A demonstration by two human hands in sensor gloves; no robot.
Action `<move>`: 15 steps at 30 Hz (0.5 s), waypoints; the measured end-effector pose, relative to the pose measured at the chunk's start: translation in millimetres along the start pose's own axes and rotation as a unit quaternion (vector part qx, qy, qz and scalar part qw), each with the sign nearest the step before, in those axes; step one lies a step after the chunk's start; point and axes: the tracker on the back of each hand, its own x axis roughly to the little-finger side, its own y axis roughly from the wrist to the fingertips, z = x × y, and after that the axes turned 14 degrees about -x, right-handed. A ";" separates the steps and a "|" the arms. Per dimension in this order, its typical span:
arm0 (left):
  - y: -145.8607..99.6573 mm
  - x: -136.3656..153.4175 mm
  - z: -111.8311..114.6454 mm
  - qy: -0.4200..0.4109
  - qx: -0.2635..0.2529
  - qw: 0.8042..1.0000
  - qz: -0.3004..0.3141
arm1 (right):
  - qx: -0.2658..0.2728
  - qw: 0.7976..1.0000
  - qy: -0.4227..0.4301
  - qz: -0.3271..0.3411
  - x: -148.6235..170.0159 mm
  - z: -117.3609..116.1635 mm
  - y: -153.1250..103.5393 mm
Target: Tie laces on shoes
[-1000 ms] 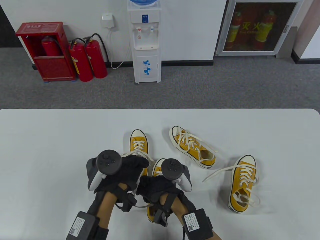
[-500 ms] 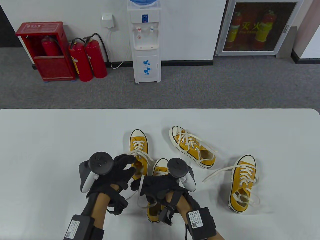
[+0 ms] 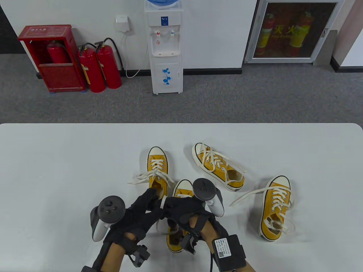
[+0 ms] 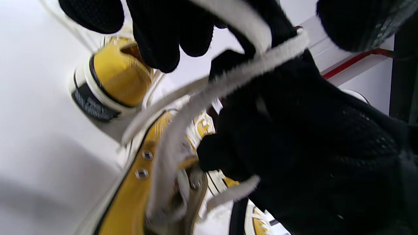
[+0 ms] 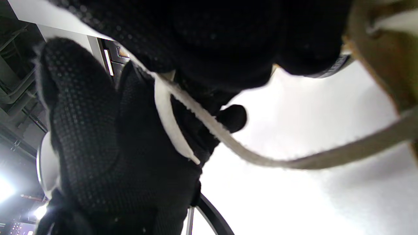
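**Two gloved hands working the laces of the nearest yellow shoe**

On the white table [image 3: 56, 158], the left hand [image 3: 136, 212] reaches in from the lower left, its fingers extended toward the right hand [image 3: 184, 211] and meeting it above the nearest shoe [image 3: 174, 240]. In the left wrist view, a white lace [image 4: 183, 130] rises from that shoe's eyelets and passes between the fingers of both hands; the left fingers lie against it, though whether they pinch it cannot be told. The right hand is curled, and the right wrist view shows the lace running taut through its closed fingers [image 5: 196, 49]. Just behind the hands stands a second shoe [image 3: 157, 167], toe pointing away, its loose lace ends trailing to the left. To the right of it a third shoe [image 3: 217, 166] lies at an angle, untied. Farthest right, well apart from the hands, a fourth shoe [image 3: 276, 208] sits with long laces spread across the table.
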 end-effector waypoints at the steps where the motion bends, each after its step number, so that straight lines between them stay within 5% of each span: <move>1: -1.0 3.1 4.1 -0.010 0.003 1.000 -0.002 | 0.001 1.000 -0.002 -0.002 0.4 -0.2 0.2; 15: -1.1 21.9 11.6 -0.027 -0.011 0.999 -0.029 | 0.028 0.998 -0.053 -0.019 -4.2 -0.8 -0.3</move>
